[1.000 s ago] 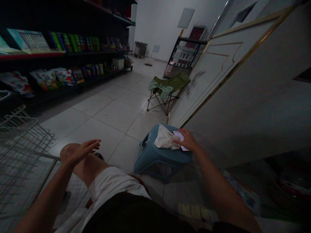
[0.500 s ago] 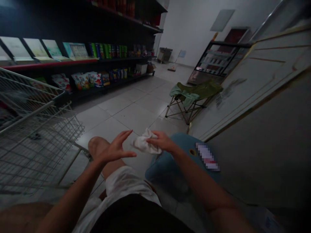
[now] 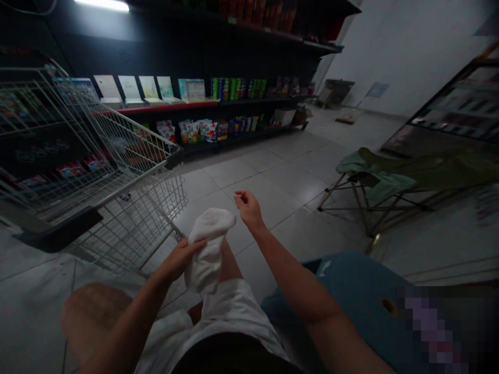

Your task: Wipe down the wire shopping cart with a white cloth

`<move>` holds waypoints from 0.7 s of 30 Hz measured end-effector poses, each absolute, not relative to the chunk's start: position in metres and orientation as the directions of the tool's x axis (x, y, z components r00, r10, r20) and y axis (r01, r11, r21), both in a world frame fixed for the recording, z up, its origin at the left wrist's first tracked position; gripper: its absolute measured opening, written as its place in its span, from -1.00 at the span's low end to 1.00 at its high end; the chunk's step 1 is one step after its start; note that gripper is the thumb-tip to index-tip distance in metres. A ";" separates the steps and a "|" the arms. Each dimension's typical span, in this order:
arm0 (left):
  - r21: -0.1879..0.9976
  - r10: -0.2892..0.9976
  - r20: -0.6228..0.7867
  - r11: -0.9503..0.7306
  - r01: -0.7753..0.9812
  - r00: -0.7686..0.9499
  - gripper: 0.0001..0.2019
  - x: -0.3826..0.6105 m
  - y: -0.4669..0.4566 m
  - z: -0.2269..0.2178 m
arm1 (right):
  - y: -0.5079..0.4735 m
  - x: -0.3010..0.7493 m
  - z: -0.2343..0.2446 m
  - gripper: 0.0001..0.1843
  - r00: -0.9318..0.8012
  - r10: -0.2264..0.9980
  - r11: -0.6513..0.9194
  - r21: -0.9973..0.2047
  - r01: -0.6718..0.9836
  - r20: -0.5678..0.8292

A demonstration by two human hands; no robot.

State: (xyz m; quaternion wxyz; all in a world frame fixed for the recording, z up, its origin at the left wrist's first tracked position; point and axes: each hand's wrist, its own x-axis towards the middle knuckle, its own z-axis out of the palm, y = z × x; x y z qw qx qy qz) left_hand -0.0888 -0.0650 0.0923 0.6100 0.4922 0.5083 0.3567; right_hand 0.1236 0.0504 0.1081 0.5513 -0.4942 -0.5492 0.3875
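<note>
My left hand grips a white sock near its middle, the thumb lying across the cloth. The sock hangs above my thighs, its upper end leaning to the right and its lower end drooping over the white shorts. Just right of the sock's upper end, my right hand is raised with its fingers curled in. A small gap separates it from the cloth, and I see nothing held in it.
A wire shopping cart stands close on the left. Shelves of packaged goods run behind it. At the right are a blue stool, carrying a blurred-out item, and a green folding chair. Tiled floor lies between.
The sock has passed from my right hand to my left and hangs more stretched out. My right hand has let go of it. The view has turned left, showing more of the cart.
</note>
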 end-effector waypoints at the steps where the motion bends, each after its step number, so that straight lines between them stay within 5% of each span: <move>1: 0.961 0.936 -0.277 0.273 0.051 0.218 -0.49 -0.092 -0.066 0.090 | 0.046 0.120 0.109 -0.41 0.032 0.960 0.269 -0.949 0.161 0.278; 3: 0.960 0.937 -0.279 0.276 0.043 0.210 -0.50 -0.098 -0.067 0.090 | 0.033 0.110 0.113 -0.40 -0.326 0.895 0.382 -0.901 0.206 0.305; 5: 0.964 0.940 -0.267 0.258 0.070 0.213 -0.54 -0.103 -0.065 0.092 | 0.018 0.097 0.115 -0.37 -0.721 0.670 0.450 -0.868 0.208 0.175; 7: 0.967 0.950 -0.245 0.226 0.116 0.193 -0.59 -0.112 -0.061 0.095 | 0.010 0.084 0.111 -0.46 -0.879 0.477 0.455 -0.859 0.235 0.013; 10: 0.975 0.989 -0.149 0.147 0.167 -0.002 -0.62 -0.127 -0.053 0.091 | 0.012 0.071 0.095 -0.73 -0.814 0.581 0.426 -0.841 0.333 -0.028; 14: 0.984 0.944 0.038 0.022 0.177 -0.328 -0.50 -0.132 -0.055 0.071 | 0.019 0.060 0.076 -0.69 -0.348 0.900 0.396 -0.822 0.409 0.261; 16: 0.990 0.932 0.071 -0.022 0.138 -0.357 -0.46 -0.120 -0.062 0.059 | 0.015 0.050 0.072 -0.67 -0.256 0.931 0.336 -0.888 0.315 0.261; 21: 0.990 0.868 0.137 -0.136 0.037 -0.477 -0.57 -0.086 -0.076 0.047 | -0.003 0.021 0.072 -0.60 -0.443 0.896 -0.011 -0.994 -0.109 0.038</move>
